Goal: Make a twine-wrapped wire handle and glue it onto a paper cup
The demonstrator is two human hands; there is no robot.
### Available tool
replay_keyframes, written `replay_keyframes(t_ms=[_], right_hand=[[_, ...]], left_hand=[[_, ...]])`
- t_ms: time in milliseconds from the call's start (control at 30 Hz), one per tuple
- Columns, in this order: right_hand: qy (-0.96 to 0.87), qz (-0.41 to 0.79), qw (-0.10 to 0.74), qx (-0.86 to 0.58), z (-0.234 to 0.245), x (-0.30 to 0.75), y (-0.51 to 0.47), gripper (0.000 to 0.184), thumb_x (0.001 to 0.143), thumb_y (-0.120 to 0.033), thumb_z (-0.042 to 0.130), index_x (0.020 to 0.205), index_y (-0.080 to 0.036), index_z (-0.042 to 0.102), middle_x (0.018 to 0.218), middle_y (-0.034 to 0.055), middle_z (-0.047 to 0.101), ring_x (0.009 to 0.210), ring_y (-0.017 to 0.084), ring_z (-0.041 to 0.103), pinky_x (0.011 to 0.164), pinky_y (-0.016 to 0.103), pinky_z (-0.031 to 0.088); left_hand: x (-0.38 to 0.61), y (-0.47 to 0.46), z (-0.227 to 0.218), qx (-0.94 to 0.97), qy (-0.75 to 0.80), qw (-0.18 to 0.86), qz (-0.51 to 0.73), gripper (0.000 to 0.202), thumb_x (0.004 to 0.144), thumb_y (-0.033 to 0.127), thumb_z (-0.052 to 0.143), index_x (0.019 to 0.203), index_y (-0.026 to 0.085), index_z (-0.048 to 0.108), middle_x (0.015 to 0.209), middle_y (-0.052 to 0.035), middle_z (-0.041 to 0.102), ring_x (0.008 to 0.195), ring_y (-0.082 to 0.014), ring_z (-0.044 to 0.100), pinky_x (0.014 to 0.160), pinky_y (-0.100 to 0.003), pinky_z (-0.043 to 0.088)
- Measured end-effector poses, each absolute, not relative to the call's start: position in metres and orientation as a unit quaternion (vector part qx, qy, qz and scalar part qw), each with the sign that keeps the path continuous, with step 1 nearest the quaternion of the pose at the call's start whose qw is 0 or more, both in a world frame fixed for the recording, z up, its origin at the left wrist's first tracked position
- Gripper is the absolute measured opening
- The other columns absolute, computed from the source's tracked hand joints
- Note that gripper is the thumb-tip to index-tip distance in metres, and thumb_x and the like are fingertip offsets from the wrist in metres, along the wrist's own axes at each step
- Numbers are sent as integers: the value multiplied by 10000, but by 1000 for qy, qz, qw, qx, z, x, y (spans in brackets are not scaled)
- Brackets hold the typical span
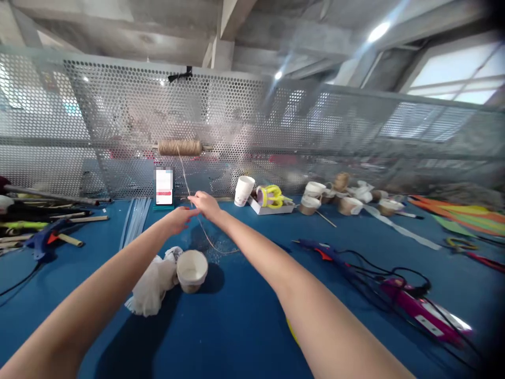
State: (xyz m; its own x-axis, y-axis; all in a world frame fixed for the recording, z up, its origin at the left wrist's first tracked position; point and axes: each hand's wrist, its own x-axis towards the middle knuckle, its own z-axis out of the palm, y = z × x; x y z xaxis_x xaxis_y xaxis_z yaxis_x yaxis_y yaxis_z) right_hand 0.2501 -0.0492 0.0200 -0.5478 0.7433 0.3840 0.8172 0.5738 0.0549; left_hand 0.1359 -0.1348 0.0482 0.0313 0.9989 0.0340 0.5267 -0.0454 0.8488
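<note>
Nearest, a yellow curved edge (292, 331) peeks out from under the right forearm on the blue table (240, 337). Beyond it, a cup (191, 283) stands upright, its open mouth up, just beside a bundle of white cloth (152, 287) on its left. To the right of the right forearm lie a purple tool (428, 310) with black cords and, farther away, a blue glue gun (325, 251), its nozzle aimed left. Open tabletop runs between the cup and the right forearm, and from that forearm across to the glue gun.

Past the cup, string (184, 171) hangs in a slack curve from the hands down and right, passing behind the right forearm. Above, its long line climbs away, leaning slightly left, to a brown spool (180, 148).

The right hand (208, 206) pinches the string between thumb and forefinger. The left hand (179, 221) is just beside it, fingers reaching right; whether they grip the string I cannot tell.

Behind the hands, a phone (164, 187) stands upright to the left; a white paper cup (244, 190) leans to the right. The spool lies crosswise before the perforated panel (236, 110), whose upper edge spans the view.
</note>
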Motion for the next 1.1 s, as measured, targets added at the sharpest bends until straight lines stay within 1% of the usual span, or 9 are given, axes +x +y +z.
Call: replay_keyframes(t_ms=[200, 267, 367, 533, 633, 733, 900, 1000, 1100], right_hand=[[-880, -157, 130, -428, 18, 261, -43, 182, 868, -194, 454, 937, -176, 622, 934, 68, 575, 873, 166, 499, 692, 261, 398], [-879, -171, 132, -424, 19, 268, -45, 197, 864, -159, 451, 919, -179, 639, 919, 83, 574, 879, 177, 486, 687, 258, 393], [-868, -195, 153, -431, 25, 277, -55, 229, 877, -157, 425, 967, -164, 636, 914, 104, 568, 880, 195, 473, 704, 286, 397], [-851, -233, 210, -422, 56, 284, -115, 326, 912, -148, 338, 1160, -159, 549, 986, 112, 557, 913, 200, 456, 796, 322, 400], [-855, -267, 307, -323, 75, 283, -172, 307, 909, -154, 357, 1129, -132, 569, 951, 105, 581, 890, 192, 472, 804, 322, 427], [-869, -248, 361, -231, 84, 285, -229, 259, 886, -127, 401, 1067, -101, 584, 927, 110, 593, 873, 186, 504, 790, 341, 465], [-858, -5, 469, -210, 77, 294, -292, 235, 836, -100, 456, 1036, -187, 545, 1063, 88, 559, 977, 170, 545, 826, 346, 494], [-738, 233, 564, -286, 67, 294, -305, 169, 813, -172, 527, 978, -197, 503, 945, 54, 569, 837, 146, 598, 693, 307, 536], [-680, 449, 482, -323, 59, 288, -303, 147, 794, -266, 568, 890, -167, 518, 727, 4, 572, 628, 111, 601, 551, 253, 521]], left_hand=[[144, -118, 32, 567, 582, 462, 354, 323, 839, 293, 501, 1127, 147, 504, 1121, -89, 544, 940, -199, 562, 778, -405, 486], [132, -119, 27, 552, 590, 457, 373, 299, 841, 295, 496, 1094, 137, 521, 1064, -82, 570, 890, -184, 578, 749, -382, 493], [113, -121, 28, 535, 611, 416, 410, 273, 780, 250, 554, 985, 70, 560, 762, -75, 628, 747, -202, 610, 665, -323, 463], [107, -157, 57, 561, 561, 358, 493, 334, 708, 353, 604, 962, 137, 580, 898, -71, 648, 887, -205, 581, 728, -284, 425], [116, -202, 75, 576, 454, 484, 477, 345, 716, 441, 581, 868, 132, 587, 772, -49, 655, 697, -158, 607, 655, -285, 449], [123, -248, 79, 542, 364, 608, 452, 290, 665, 387, 668, 728, 126, 560, 633, -9, 624, 551, -104, 576, 560, -240, 426], [123, -298, 65, 504, 344, 659, 439, 258, 658, 340, 694, 693, 144, 529, 577, 21, 613, 490, -84, 564, 498, -213, 406], [122, -312, 54, 504, 331, 670, 432, 235, 688, 319, 675, 679, 144, 519, 567, 26, 607, 469, -71, 549, 482, -202, 395], [123, -317, 44, 504, 321, 683, 420, 217, 717, 313, 651, 686, 143, 521, 574, 21, 607, 474, -76, 552, 488, -207, 402]])
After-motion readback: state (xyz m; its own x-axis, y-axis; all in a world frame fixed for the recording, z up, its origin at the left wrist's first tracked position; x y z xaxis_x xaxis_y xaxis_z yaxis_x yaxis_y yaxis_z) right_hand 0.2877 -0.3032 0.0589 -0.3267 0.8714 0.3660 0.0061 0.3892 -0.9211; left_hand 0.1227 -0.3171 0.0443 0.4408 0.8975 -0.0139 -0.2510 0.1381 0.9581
